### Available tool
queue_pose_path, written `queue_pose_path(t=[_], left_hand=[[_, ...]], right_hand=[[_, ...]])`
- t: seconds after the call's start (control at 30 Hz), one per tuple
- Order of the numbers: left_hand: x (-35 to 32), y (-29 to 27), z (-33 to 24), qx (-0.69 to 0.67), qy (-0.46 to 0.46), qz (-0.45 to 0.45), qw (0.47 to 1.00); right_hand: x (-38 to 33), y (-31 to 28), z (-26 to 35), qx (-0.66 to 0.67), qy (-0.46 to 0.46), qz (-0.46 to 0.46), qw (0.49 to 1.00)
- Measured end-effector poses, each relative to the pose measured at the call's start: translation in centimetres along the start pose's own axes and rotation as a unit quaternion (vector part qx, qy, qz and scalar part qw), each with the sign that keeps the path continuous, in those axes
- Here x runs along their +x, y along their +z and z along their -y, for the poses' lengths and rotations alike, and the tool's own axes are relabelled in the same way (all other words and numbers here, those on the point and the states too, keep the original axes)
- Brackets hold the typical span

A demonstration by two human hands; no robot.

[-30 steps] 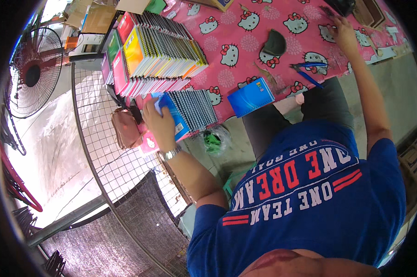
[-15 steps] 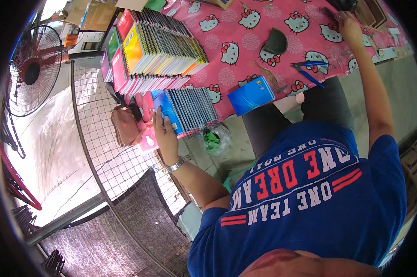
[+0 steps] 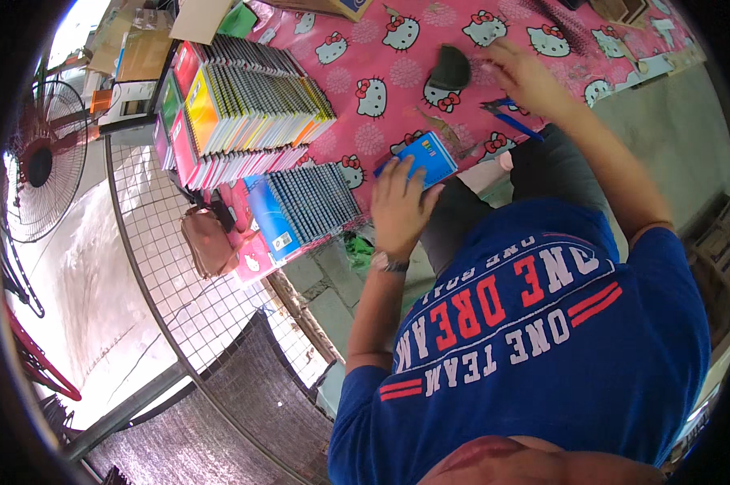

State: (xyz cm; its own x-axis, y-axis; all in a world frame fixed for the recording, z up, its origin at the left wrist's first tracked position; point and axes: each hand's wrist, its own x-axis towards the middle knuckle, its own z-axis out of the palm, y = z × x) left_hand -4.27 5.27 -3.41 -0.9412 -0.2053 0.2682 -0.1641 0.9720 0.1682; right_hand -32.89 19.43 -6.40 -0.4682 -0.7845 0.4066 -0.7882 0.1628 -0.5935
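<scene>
A blue notebook (image 3: 431, 162) lies at the table's near edge. My left hand (image 3: 399, 202) rests over its left end, fingers stretched out and apart. Above the table, right of a dark green curved piece (image 3: 450, 69), is my right hand (image 3: 528, 79). Its fingers are drawn together and slightly blurred; anything between them is too small to make out. Blue-handled pliers (image 3: 514, 120) lie just below that hand. To the left of my left hand stands a row of blue spiral notebooks (image 3: 312, 202).
Taller stacks of coloured spiral notebooks (image 3: 256, 105) fill the table's left side. A brown pouch (image 3: 209, 242) sits at the left edge. Dark coiled material (image 3: 565, 28) and a wooden frame (image 3: 623, 10) are at the far right. A fan (image 3: 46, 162) stands left, beside wire mesh (image 3: 171, 234).
My left hand has moved right from the row of blue notebooks onto the single blue notebook. My right hand has come left from the dark coiled material toward the middle of the table.
</scene>
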Motion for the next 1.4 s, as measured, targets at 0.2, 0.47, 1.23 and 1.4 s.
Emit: queue_pose_path(t=[0.2, 0.47, 1.23, 1.4], left_hand=[[-2.8, 5.4, 1.1, 0.071, 0.002, 0.051, 0.996], [-2.6, 4.7, 1.9, 0.052, 0.046, 0.088, 0.994], [0.9, 0.6, 1.8, -0.040, -0.024, 0.027, 0.999], [0.7, 1.8, 0.5, -0.043, -0.073, -0.009, 0.996]], right_hand=[[-1.9, 2.3, 3.1, 0.077, 0.033, 0.055, 0.995], [-3.2, 4.9, 4.7, 0.167, 0.007, 0.106, 0.980], [-3.1, 5.7, 7.1, 0.258, -0.043, 0.141, 0.955], [-3.4, 5.6, 7.0, 0.256, -0.043, 0.128, 0.957]])
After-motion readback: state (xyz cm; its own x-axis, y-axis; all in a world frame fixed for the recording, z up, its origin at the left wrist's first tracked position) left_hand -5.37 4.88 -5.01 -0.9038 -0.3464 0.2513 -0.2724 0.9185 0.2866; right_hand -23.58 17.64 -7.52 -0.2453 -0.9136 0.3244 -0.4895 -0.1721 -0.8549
